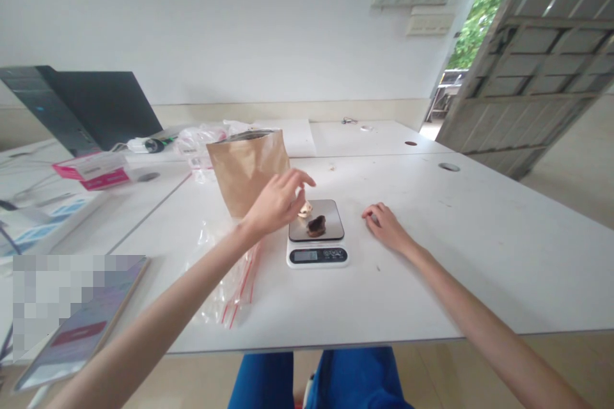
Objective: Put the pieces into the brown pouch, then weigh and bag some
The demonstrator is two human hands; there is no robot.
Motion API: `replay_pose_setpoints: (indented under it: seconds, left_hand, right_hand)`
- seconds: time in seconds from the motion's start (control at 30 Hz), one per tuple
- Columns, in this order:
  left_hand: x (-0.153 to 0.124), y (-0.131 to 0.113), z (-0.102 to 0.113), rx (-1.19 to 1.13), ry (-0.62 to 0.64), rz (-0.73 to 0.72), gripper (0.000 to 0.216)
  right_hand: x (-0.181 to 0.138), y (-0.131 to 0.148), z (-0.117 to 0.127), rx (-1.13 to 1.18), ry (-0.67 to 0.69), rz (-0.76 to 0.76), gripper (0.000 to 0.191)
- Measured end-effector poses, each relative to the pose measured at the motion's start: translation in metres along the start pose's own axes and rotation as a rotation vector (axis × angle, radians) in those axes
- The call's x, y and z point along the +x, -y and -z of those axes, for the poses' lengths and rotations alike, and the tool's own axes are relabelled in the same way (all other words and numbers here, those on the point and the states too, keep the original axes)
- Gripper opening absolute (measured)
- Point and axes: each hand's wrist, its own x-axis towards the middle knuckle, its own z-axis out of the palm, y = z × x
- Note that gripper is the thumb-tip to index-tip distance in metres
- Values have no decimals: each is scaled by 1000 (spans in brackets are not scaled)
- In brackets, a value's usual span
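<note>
On the table stands a kitchen scale [317, 254] with a steel plate and a small display. A dark brown dried piece [316, 226] lies on its plate, and behind it is a pale cream piece [306, 209], partly hidden by my fingers. My left hand [283, 200] hovers over the plate's left side, fingers apart, with nothing visible in them. To the right of the scale, my right hand [385, 227] rests on the tabletop, fingers loosely curled, with no object seen in it. A brown kraft pouch [249, 169] stands upright with its top open behind my left hand.
Clear zip bags with red seals [235, 287] lie left of the scale. A tablet [81, 332] is at the front left edge. Pink-and-white boxes [98, 169], plastic bags [201, 140] and a black computer case [81, 108] stand further back.
</note>
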Motion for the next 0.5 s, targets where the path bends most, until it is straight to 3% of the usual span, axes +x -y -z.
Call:
replay_pose_setpoints:
  seconds: [0.1,0.17,0.23,0.3,0.37,0.5]
  left_hand:
    - [25,4,44,106,-439,100,21]
    - [41,13,69,168,-593,145,28]
    - [54,28,86,212,-561,217,34]
    - [61,48,90,273,-421,320,32]
    - [62,67,82,414,-153,346,27]
    - [48,91,58,448,-7,298,23]
  right_hand:
    - [-1,3,0,4,-18,7,13]
    - [-1,10,1,8,-36,20,15]
    - [-2,23,5,22,-73,61,17]
    - [-4,44,8,44,-91,148,20]
    - [-5,68,11,53,-50,265,23]
    - [-3,109,5,36,96,398,25]
